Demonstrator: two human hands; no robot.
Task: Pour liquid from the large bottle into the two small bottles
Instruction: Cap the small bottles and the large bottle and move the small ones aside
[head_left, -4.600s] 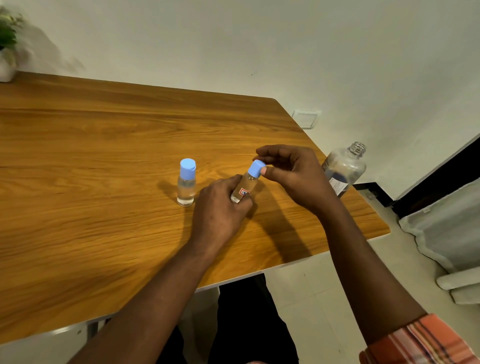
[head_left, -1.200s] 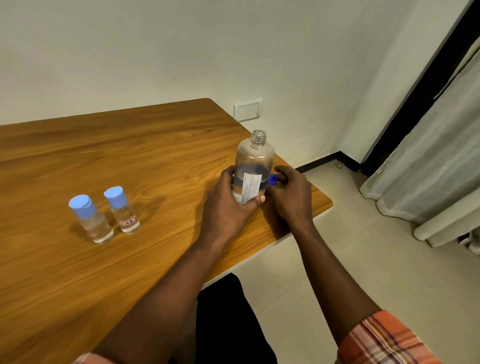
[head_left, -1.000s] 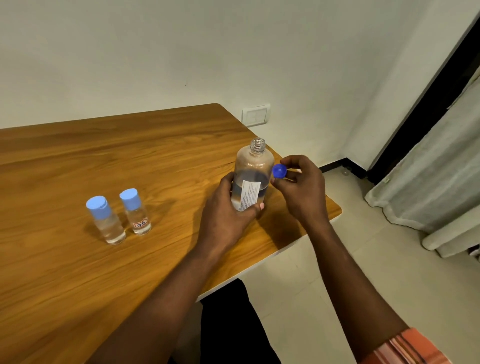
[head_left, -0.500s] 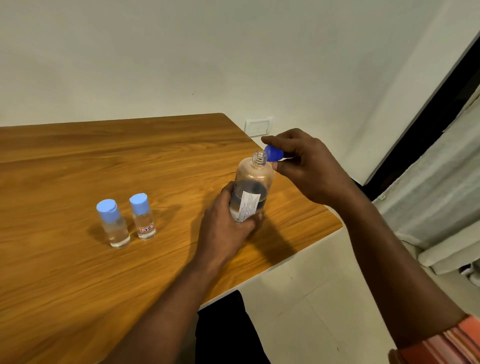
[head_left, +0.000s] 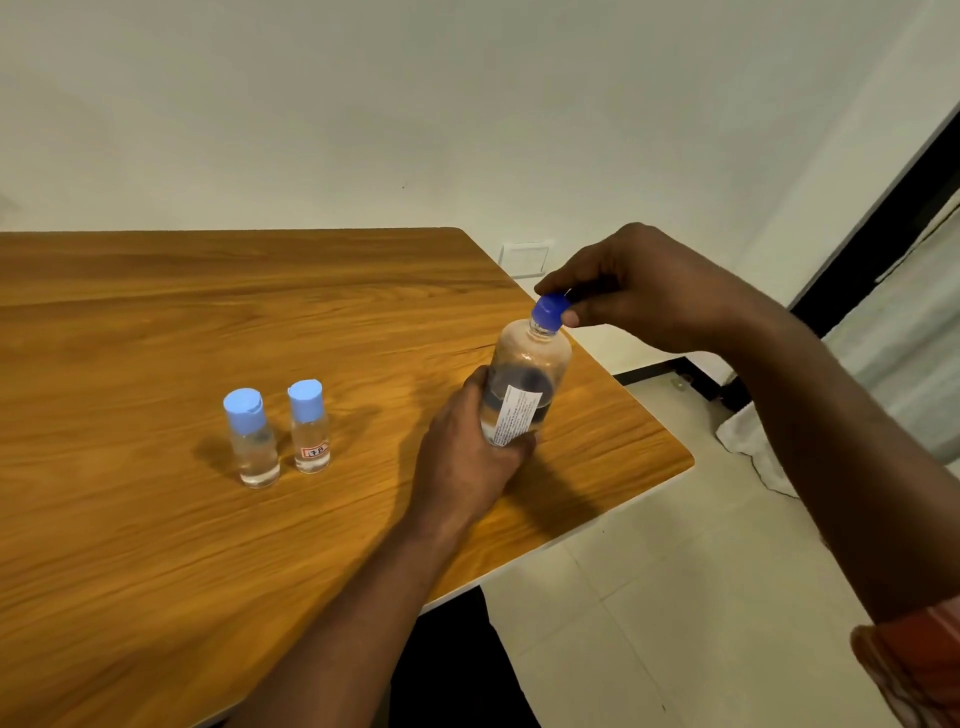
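- Large bottle (head_left: 524, 384): clear, partly filled, near table (head_left: 156, 545) right corner; left hand (head_left: 467, 457) wrapped round its lower body.
- Blue cap (head_left: 548, 310): on bottle neck, pinched by right hand (head_left: 639, 286) fingertips.
- Two small bottles (head_left: 280, 436): capped, upright, side by side, left of it.

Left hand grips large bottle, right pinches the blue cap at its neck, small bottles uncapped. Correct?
No: head view shows the plain small bottle and the labelled small bottle both capped. Left hand on large bottle, right hand on blue cap: correct.
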